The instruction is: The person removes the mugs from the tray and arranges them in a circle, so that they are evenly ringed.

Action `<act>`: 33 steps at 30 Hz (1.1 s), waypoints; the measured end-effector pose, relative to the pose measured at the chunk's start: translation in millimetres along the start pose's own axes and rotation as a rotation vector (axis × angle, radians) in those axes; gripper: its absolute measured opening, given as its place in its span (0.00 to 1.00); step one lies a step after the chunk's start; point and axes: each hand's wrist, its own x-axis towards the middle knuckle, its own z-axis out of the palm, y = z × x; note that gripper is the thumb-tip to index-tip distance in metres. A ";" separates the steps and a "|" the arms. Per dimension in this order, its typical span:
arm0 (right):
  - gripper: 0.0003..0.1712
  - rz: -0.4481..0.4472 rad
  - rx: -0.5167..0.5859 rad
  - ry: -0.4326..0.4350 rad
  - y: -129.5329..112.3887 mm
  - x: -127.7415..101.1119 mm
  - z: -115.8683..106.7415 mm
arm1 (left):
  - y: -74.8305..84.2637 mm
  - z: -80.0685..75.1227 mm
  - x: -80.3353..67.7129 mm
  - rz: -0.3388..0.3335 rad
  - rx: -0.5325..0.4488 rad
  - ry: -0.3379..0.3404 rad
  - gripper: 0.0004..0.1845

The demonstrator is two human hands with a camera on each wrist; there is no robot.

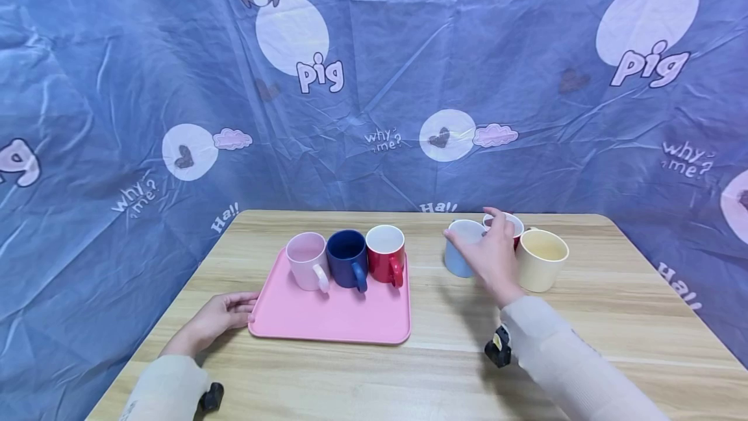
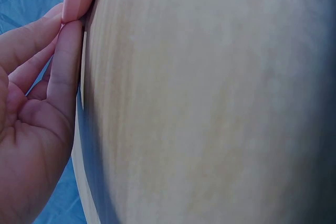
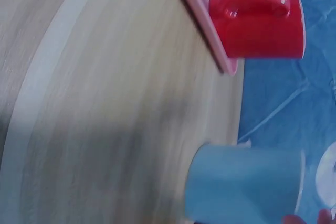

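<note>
Head view: R hand (image 1: 493,258), fingers wide by light-blue mug (image 1: 455,262), no grip seen; mug's on counter (image 1: 444,369), R of pink tray (image 1: 327,323). L hand (image 1: 216,318) pinches tray edge. Squeeze softly, w/o bumping yellow mug (image 1: 542,266).

1. On my feed, the left sleeve (image 1: 166,390) is pale cream, down and left of the pink tray (image 1: 327,323), with a small grey marking (image 1: 130,410) that I can't read.
2. The right sleeve (image 1: 575,359), in the same pale cream, is down and right of the tray; I see creases near its cuff (image 1: 528,317).
3. By the left cuff, below the tray's left corner, I make out a small, chunky black piece (image 1: 213,397).
4. Right of the tray, the right wrist has an angular black unit (image 1: 498,348) with a pale yellowish patch (image 1: 498,340).
</note>
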 end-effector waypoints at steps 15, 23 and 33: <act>0.45 -0.100 0.076 -0.162 -21.2 -23.9 28.3 | -1.8 0.6 0.4 0.007 0.000 0.002 0.32; 0.41 -0.059 0.109 -0.253 -18.0 -39.9 45.1 | -1.5 1.7 0.6 0.006 -0.001 0.010 0.31; 0.38 -0.038 0.138 -0.317 -13.5 -57.9 67.3 | -1.7 1.1 0.4 0.018 -0.011 0.005 0.31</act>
